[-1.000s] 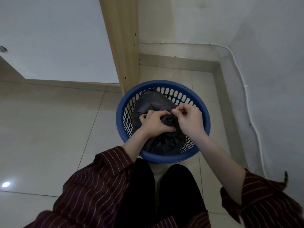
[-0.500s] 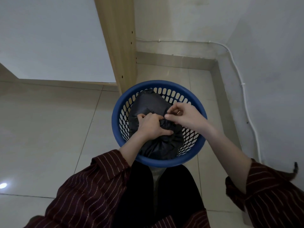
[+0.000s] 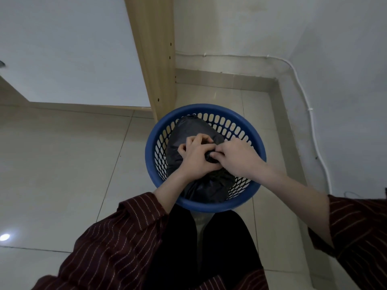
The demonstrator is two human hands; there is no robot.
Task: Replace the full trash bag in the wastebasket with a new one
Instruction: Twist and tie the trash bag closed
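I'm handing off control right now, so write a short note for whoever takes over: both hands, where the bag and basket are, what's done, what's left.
Left hand: grips the gathered neck of the black trash bag.
Right hand: pinches the same bunched plastic from the right.
The bag sits inside the blue wastebasket on the tiled floor.
Done: the bag's mouth is gathered off the rim; whether a knot is tied cannot be seen.
Left: finish closing, lift the bag out, fit a new one. No new bag is in view.
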